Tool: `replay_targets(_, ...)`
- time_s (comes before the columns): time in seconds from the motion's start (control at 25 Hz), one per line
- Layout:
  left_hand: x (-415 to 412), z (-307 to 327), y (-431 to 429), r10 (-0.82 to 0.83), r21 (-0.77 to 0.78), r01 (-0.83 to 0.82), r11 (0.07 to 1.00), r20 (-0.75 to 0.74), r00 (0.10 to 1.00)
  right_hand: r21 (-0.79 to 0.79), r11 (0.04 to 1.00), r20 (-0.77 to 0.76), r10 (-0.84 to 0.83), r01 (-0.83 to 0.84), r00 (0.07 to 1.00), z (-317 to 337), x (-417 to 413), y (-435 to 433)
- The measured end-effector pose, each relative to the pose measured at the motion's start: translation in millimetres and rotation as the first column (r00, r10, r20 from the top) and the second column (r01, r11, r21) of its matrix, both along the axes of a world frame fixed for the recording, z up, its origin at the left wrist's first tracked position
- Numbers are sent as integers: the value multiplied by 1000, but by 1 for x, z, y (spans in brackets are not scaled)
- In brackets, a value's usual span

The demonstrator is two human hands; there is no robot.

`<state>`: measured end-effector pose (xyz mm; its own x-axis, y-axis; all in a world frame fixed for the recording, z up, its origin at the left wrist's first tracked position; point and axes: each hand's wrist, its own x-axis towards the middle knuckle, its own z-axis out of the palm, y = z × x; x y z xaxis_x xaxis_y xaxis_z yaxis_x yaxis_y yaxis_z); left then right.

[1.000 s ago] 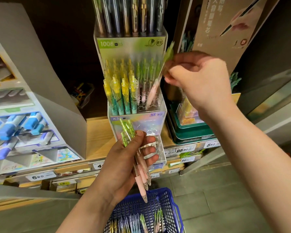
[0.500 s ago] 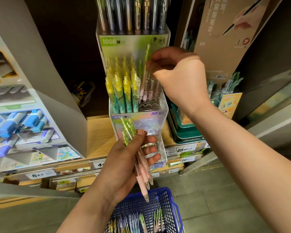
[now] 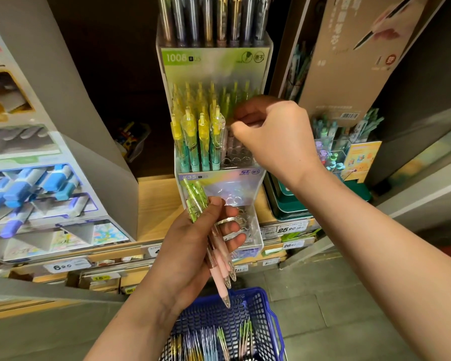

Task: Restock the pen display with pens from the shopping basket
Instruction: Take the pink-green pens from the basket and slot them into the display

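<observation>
HANDS: your left hand (image 3: 193, 246) grips a bundle of pens (image 3: 220, 277) below the display (image 3: 219, 178); your right hand (image 3: 276, 142) curls at its right side, grasp hidden | STOCK: more in the basket (image 3: 271, 316) | RISK: bundle fans and slips; knuckles topple the yellow pens (image 3: 190, 131).

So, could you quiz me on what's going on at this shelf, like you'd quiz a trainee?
1. True or false: the left hand holds several pens.
2. The basket is: A) red, B) blue, C) green.
3. Fill the gap: the right hand is at the ____.

Key: 1 true. 2 B. 3 display.
</observation>
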<state>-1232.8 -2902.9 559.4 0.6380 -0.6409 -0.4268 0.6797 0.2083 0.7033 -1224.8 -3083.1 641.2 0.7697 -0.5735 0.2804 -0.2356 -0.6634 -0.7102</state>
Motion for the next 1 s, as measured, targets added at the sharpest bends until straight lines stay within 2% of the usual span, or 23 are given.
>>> replay_targets(0.08,0,1,-1,-18,-11,18,1000,6,1000,67,998,-38,-7,10,999,0,-8,0)
replay_targets(0.16,-1,1,-1,-26,-24,27,999,15,1000,243,970,-116,27,2,993,-4,-21,5)
replay_targets(0.24,-1,2,-1,-35,-41,37,998,45,998,368,929,-240,147,-50,960,-11,-36,18)
replay_targets(0.32,-1,0,-1,-61,-42,67,997,135,989,465,877,-270,272,-123,924,-18,-47,32)
replay_targets(0.44,-4,-5,0,-81,-7,84,996,228,970,414,897,-291,291,-155,911,-24,-53,45)
replay_targets(0.64,-4,-13,0,-98,58,86,995,272,957,363,919,-296,267,-150,917,-31,-53,52)
replay_targets(0.84,-6,-18,2,-146,151,109,983,262,954,476,874,-325,277,-96,904,-37,-51,58)
replay_targets(0.92,-5,-16,3,-143,113,120,986,227,963,491,867,-312,272,-90,910,-37,-49,55)
replay_targets(1.0,-3,-13,4,-142,48,135,990,178,974,610,790,-207,230,-58,951,-34,-45,46)
